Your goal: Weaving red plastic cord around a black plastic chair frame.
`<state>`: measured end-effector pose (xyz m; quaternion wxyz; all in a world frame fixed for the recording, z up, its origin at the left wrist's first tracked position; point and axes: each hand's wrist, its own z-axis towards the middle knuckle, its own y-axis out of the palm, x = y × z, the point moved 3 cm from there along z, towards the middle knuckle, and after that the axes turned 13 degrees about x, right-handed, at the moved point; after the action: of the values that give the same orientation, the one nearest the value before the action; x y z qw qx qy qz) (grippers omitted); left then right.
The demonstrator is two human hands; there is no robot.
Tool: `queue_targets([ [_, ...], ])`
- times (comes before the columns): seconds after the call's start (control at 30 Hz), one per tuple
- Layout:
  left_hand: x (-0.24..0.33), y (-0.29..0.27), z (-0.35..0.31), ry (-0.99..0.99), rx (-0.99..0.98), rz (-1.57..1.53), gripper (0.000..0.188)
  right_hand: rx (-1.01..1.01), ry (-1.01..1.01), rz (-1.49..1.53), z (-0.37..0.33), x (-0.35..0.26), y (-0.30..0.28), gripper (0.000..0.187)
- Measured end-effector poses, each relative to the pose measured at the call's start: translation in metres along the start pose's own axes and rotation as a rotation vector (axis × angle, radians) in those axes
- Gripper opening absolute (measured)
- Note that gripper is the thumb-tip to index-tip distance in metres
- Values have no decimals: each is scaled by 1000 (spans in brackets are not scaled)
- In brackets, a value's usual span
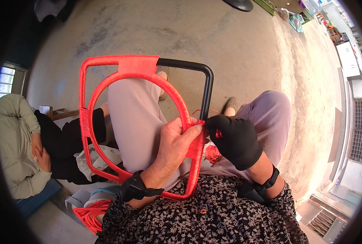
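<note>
Across my lap rests a black metal frame (207,87), a rounded square with a ring inside it. Red cord (138,65) is wound tightly over most of it; the far right corner and upper right side show bare black tube. My bare left hand (173,140) pinches the wrapped right side where the winding ends. Beside it, my right hand (234,138), in a black glove, is closed on the red cord, a bit of which shows between its fingers. A loose strand curves just beyond the hands. A bundle of red cord (212,153) lies in my lap, partly hidden.
On the left another person (18,134) sits with hands folded on a blue seat (40,197). More red-wrapped pieces (92,215) lie low at my left. White crumpled plastic (99,160) is beside my left leg. Bags (296,21) and a white cabinet (348,59) stand far right.
</note>
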<state>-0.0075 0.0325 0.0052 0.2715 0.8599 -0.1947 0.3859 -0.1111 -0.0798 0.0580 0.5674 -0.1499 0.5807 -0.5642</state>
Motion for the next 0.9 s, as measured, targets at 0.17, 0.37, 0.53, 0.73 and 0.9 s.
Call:
queue_targets([
  [0.17, 1, 0, 0, 14, -35, 21, 15, -75, 31, 29, 10, -4, -7, 6],
  [0.37, -2, -1, 1, 15, -12, 67, 13, -184, -66, -144, 15, -21, -8, 8],
  [0.53, -6, -2, 2, 17, 32, 49, 10, -178, -160, -290, 11, -23, 1, 7],
  [0.73, -7, -3, 2, 42, 3, 72, 11, -119, -27, -260, 7, -22, 3, 10],
  [0.9, -1, -3, 2, -1, 0, 52, 11, 64, 96, -125, 5, -17, 9, 13],
])
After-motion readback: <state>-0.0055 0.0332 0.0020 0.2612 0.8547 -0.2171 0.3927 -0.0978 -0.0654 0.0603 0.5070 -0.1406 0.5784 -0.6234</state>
